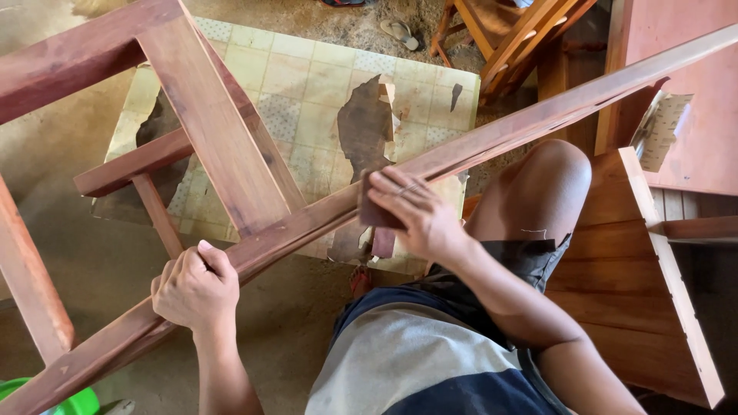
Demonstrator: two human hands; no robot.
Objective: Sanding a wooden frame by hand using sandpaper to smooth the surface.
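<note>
Gripping the long reddish-brown wooden rail (477, 142) low in the frame, the left hand (194, 288) is curling shut around its lower stretch, fingers wrapped over the top edge. The rail is running diagonally from the lower left corner up to the upper right — part of a dark red wooden furniture frame (219, 134) filling the upper left. At centre, the right hand (419, 215) is pressing a small brown sanding block (375, 211) flat against the rail, fingers together over it. The wood is looking stiff, heavy and dry — best held around its narrow edges. Underneath is lying a torn pale-yellow patterned vinyl mat (307, 84).
</note>
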